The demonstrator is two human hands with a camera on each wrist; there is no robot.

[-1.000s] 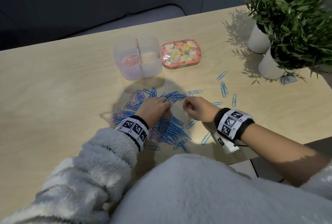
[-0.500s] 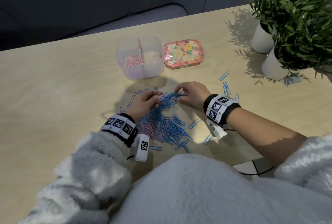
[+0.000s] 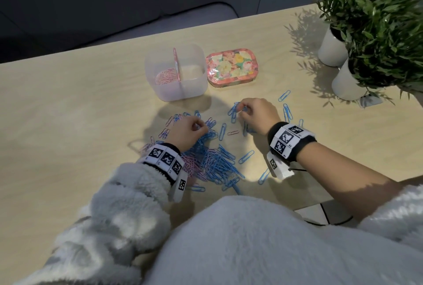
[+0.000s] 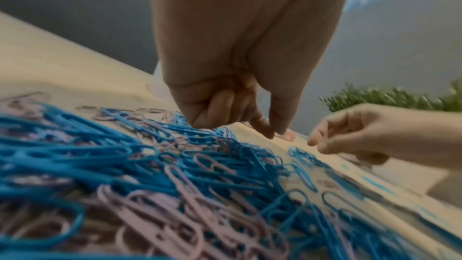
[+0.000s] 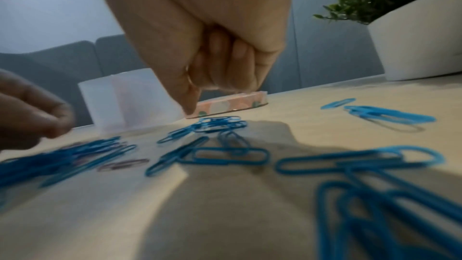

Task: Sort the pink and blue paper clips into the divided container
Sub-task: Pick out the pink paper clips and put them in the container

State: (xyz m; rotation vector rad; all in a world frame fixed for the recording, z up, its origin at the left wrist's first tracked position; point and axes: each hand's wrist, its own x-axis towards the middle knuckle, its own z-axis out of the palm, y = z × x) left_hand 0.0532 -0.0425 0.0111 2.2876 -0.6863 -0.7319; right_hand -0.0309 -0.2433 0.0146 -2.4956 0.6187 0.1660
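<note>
A mixed pile of blue and pink paper clips point(image 3: 212, 161) point(image 4: 150, 165) lies on the table in front of me. The clear divided container point(image 3: 175, 74) point(image 5: 130, 102) stands behind it, with pink clips point(image 3: 164, 76) in its left compartment. My left hand point(image 3: 199, 127) point(image 4: 272, 133) rests at the pile's far edge, fingers curled, thumb and index tips together; no clip shows between them. My right hand point(image 3: 242, 111) point(image 5: 197, 104) hovers with curled fingers over a small cluster of blue clips point(image 5: 217, 124) lying flat, just right of the pile.
A floral tin point(image 3: 231, 67) sits right of the container. Two white plant pots point(image 3: 343, 79) stand at the far right. Loose blue clips point(image 3: 287, 113) lie beside my right wrist, and a single pink clip point(image 3: 233, 133) lies between my hands.
Both hands moved away from me to the pile's far edge. The right hand then slid right and farther back, and a small cluster of blue clips now lies apart from the pile.
</note>
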